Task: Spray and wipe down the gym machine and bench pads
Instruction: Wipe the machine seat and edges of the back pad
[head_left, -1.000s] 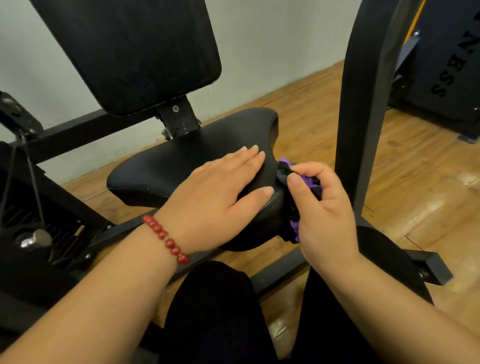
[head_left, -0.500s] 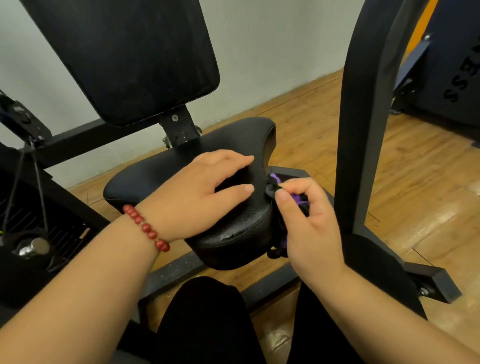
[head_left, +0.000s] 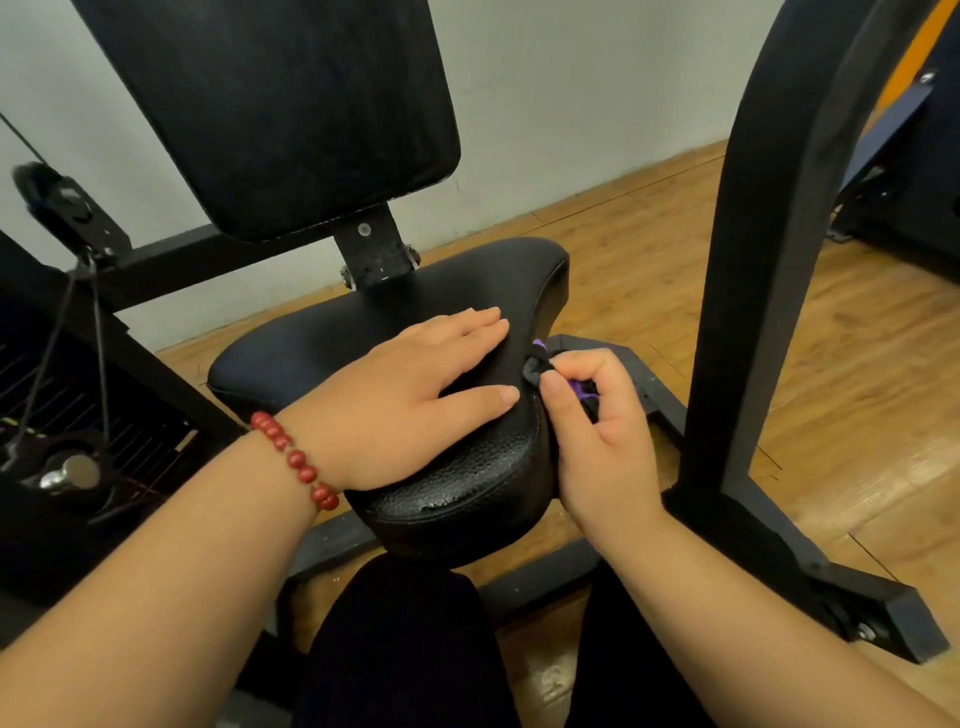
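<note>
While left hand (head_left: 415, 395) lies flat on seat pad (head_left: 322, 353), right hand (head_left: 602, 441) pinching cloth (head_left: 535, 367) against its side, frame post (head_left: 769, 260) close right.

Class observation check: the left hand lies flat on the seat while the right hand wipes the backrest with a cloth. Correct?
No. In the head view the right hand holds the cloth against the seat edge, not the backrest. The rest stands.

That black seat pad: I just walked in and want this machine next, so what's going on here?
A person appears to be wiping the black textured seat pad. Their left hand, wearing a red bead bracelet, rests flat on top, while the right hand pinches a bunched black and purple cloth against the pad's right edge. No spray bottle shows.
</note>
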